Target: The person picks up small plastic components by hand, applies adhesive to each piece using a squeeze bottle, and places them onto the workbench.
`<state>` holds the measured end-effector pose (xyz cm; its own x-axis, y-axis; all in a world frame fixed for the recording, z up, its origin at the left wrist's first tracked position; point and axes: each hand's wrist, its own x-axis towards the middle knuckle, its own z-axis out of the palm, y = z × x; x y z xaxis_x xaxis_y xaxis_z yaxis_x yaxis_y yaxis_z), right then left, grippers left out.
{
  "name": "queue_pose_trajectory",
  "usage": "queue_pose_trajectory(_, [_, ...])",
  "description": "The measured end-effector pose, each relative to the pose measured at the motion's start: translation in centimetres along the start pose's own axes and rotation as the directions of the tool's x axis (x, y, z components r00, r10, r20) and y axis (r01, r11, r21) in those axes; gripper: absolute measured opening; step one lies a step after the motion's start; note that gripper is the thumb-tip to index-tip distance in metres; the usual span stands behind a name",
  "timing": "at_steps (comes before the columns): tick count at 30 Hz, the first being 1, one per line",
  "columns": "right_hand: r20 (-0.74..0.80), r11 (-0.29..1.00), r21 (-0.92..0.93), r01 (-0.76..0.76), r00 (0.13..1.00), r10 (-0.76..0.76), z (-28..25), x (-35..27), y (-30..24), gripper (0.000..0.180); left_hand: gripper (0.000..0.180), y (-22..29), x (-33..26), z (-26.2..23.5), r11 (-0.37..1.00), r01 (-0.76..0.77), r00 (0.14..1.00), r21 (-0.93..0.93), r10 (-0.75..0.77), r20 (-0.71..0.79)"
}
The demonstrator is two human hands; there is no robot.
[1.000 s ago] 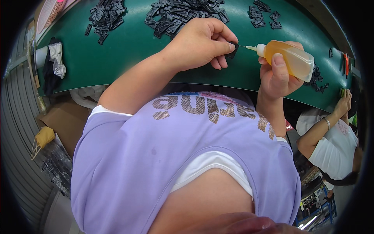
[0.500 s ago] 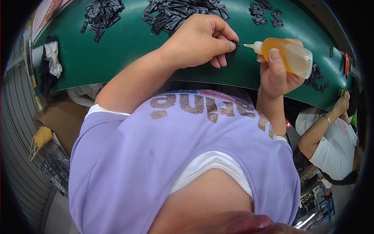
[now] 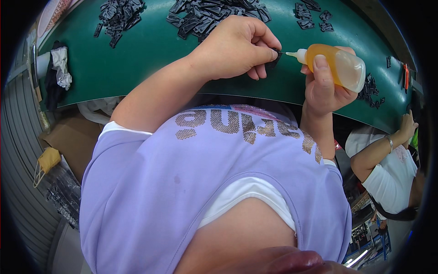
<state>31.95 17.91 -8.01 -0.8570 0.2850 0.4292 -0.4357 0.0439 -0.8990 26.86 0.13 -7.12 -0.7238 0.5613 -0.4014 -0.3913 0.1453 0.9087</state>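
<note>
Amber liquid fills the squeeze bottle that the right hand wraps closed (thumb pressed along its side), long axis level, nozzle pointing left at the small black part pinched in the curled left hand, above the green desk.

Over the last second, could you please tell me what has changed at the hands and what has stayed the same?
Very little changed. The right hand brought the amber squeeze bottle slightly closer, so its nozzle tip now sits right at the small black part pinched in the left hand. Nothing was picked up or let go. The piles of black parts on the green table lie as they were.
</note>
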Motion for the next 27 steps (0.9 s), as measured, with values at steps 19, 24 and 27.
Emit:
queue_pose_trajectory(19, [0.019, 1.000, 0.012, -0.005, 1.000, 0.005, -0.10, 0.15, -0.05, 0.015, 0.015, 0.34, -0.04, 0.19, 1.000, 0.005, 1.000, 0.027, -0.005, 0.001])
queue_pose_trajectory(24, [-0.129, 0.992, 0.105, -0.064, 0.989, 0.077, -0.23, 0.25, 0.02, 0.014, 0.016, 0.15, 0.05, 0.06, 0.999, 0.004, 1.000, 0.040, -0.004, -0.003])
queue_pose_trajectory(27, [-0.113, 0.952, 0.288, -0.103, 0.984, 0.140, -0.77, 0.71, -0.21, 0.010, 0.017, 0.07, 0.02, 0.05, 0.999, -0.004, 1.000, 0.033, 0.004, -0.007])
